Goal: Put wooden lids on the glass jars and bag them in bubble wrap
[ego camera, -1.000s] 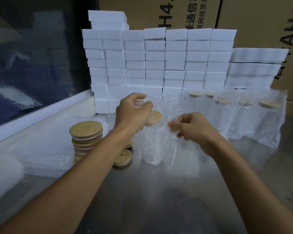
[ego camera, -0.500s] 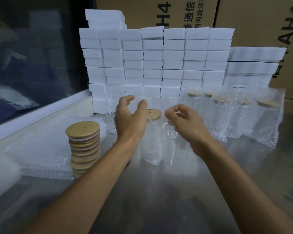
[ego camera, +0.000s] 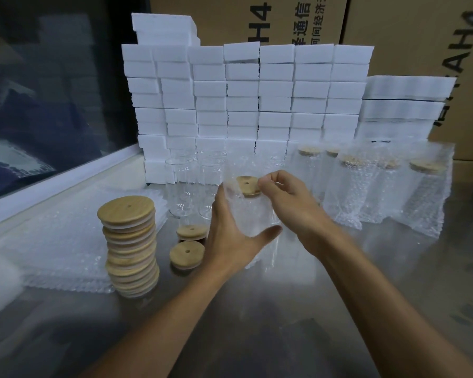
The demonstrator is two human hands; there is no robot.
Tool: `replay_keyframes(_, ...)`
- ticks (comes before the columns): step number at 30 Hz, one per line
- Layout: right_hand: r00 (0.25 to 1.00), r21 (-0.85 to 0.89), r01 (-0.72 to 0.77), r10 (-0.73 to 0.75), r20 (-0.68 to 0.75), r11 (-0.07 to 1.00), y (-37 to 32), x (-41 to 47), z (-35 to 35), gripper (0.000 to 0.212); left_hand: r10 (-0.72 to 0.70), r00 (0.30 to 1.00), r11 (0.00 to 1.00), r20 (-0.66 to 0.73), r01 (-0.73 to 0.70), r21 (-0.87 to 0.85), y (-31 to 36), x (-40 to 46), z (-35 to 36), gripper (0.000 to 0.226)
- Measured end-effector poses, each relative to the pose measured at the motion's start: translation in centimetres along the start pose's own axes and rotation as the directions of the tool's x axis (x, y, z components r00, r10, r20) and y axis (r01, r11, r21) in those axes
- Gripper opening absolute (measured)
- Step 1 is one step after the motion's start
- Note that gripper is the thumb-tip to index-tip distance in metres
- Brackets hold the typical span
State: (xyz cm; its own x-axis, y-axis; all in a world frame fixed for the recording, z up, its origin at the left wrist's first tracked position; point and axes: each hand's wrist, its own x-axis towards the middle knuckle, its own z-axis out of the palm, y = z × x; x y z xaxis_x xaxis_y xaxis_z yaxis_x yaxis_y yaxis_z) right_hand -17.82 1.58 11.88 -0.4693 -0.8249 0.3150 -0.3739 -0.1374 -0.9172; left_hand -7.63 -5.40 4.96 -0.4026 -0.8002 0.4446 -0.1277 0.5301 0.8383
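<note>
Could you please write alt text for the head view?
Two hands work a bubble wrap bag around a lidded glass jar: the left hand steadies its side, the right hand pinches the top. Stacked wooden lids stand left, bagged jars right.

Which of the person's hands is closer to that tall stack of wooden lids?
The left hand. It cups the bagged jar just right of the tall lid stack; the right hand pinches the bag's top, farther right.

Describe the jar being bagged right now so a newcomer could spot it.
Start at the white foam block wall. In front of its middle stands the lidded jar, between the left hand and right hand. Unlike the wrapped jars to its right, hands are on its bag.
</note>
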Motion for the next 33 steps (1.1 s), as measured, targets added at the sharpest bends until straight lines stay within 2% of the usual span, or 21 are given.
replay_keyframes(2,0.998,-0.009,0.012,-0.012,0.063,1.000,-0.4,-0.2,0.4,0.024,0.005,0.993,0.999,-0.116,-0.001,0.036,0.4,0.2,0.5,0.109)
replay_keyframes(4,0.991,0.000,0.017,-0.017,0.132,1.000,-0.6,-0.4,0.6,0.036,-0.051,0.969,0.997,-0.241,0.035,-0.073,0.7,1.1,0.7,0.084)
replay_keyframes(6,0.984,0.034,0.010,-0.016,0.177,0.999,-0.7,-0.5,0.6,0.043,-0.171,0.935,0.975,-0.310,0.115,-0.190,1.2,1.8,0.5,0.077)
replay_keyframes(8,0.985,0.102,-0.008,-0.010,0.173,0.995,-0.5,-0.5,0.4,0.035,-0.290,0.900,0.938,-0.327,0.198,-0.286,1.4,2.2,0.1,0.086)
replay_keyframes(10,0.990,0.072,-0.024,0.014,0.139,0.997,-0.2,-0.3,0.1,0.030,-0.383,0.862,0.888,-0.332,0.245,-0.388,1.5,2.5,-0.2,0.085)
replay_keyframes(13,0.965,-0.081,-0.096,0.113,0.237,0.992,0.9,-0.4,-0.5,0.070,-0.455,0.857,0.778,-0.241,0.252,-0.575,2.2,3.1,-1.2,0.086)
replay_keyframes(15,0.929,-0.111,-0.154,0.183,0.323,0.982,1.7,-0.6,-0.6,0.089,-0.465,0.870,0.720,-0.162,0.265,-0.641,2.9,3.2,-1.8,0.085)
replay_keyframes(18,0.907,-0.017,-0.171,0.164,0.387,0.985,2.3,-0.8,-0.1,0.096,-0.391,0.918,0.656,0.062,0.325,-0.681,3.4,3.2,-2.2,0.061)
replay_keyframes(20,0.926,0.067,-0.132,0.099,0.365,0.989,2.4,-0.9,0.5,0.083,-0.311,0.938,0.646,0.153,0.327,-0.690,3.8,2.9,-2.2,0.045)
replay_keyframes(22,0.947,0.106,-0.088,0.050,0.318,0.991,2.4,-0.9,0.7,0.074,-0.279,0.947,0.659,0.161,0.310,-0.685,4.0,3.0,-2.3,0.042)
replay_keyframes(24,0.937,0.102,-0.085,0.045,0.346,0.991,2.6,-0.7,0.2,0.077,-0.258,0.957,0.681,0.132,0.277,-0.678,4.2,3.3,-2.4,0.044)
replay_keyframes(28,0.875,0.199,-0.298,0.183,0.448,0.934,4.2,-0.1,-2.2,0.095,-0.178,0.973,0.673,0.147,0.230,-0.703,4.4,3.9,-3.1,0.040)
replay_keyframes(30,0.834,0.257,-0.349,0.174,0.524,0.901,5.1,-0.3,-2.9,0.083,-0.130,0.977,0.681,0.167,0.210,-0.701,4.4,4.2,-3.1,0.037)
replay_keyframes(33,0.789,0.321,-0.349,0.091,0.608,0.880,6.0,-0.6,-2.7,0.065,-0.092,0.972,0.726,0.218,0.215,-0.654,4.4,4.1,-2.4,0.046)
